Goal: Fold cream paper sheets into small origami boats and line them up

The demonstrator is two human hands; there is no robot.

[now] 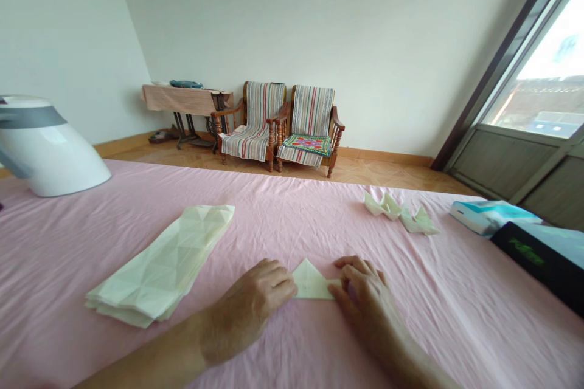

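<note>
A small pale-green sheet of folded paper [308, 281] lies on the pink tablecloth, with a pointed peak at the top and a straight lower edge. My left hand [264, 285] is closed at its left end, the fingertips hidden behind the knuckles. At the right end, my right hand [362, 289] pinches the narrow strip of the same paper between thumb and fingers. To the left lies a stack of creased pale-green paper sheets [168, 261]. Farther back on the right sit folded paper boats [417, 220], close together.
A white kettle [68, 149] stands at the left on the pink tablecloth [255, 206]. A blue-and-white packet [488, 216] and a black box [533, 261] lie at the right. Beyond the table are two wooden armchairs [310, 112], a cloth-covered sewing table [176, 99] and a door [515, 158].
</note>
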